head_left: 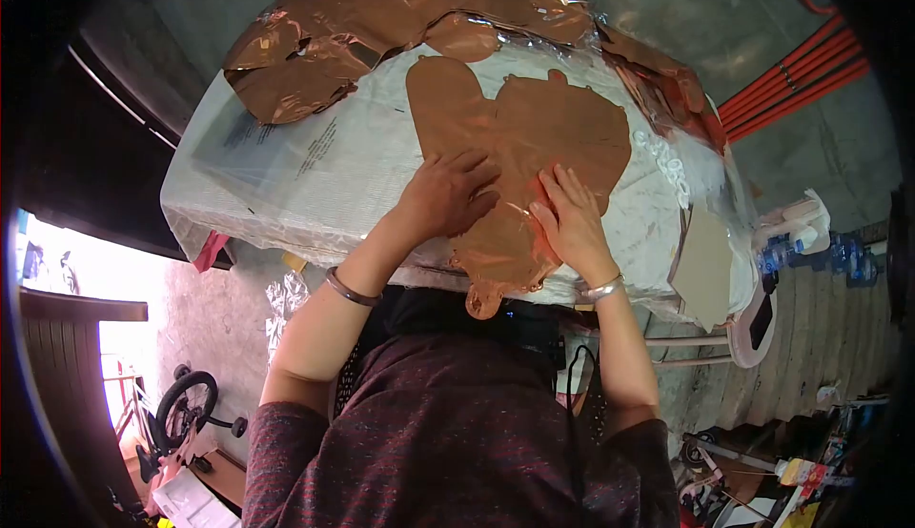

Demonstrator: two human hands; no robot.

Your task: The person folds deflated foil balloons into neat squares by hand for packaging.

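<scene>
Two hands rest on a flat copper-coloured foil balloon (562,128), which spreads beneath and beyond them: the right hand (572,223) flat, fingers slightly parted; the left hand (443,194) curled, whether pinching I cannot tell. Uneven pressure could crease the thin foil; the tabbed end nearer the wearer, overhanging the edge, might snag. Hidden: whatever lies under the left palm. Beyond the hands, heaped foil sheets (329,9) overlap indistinctly.

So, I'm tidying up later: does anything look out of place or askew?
Small white rings lie strewn loose beside the copper-coloured foil piece, not gathered up. The foil heap beyond it looks rumpled rather than neatly stacked.
</scene>
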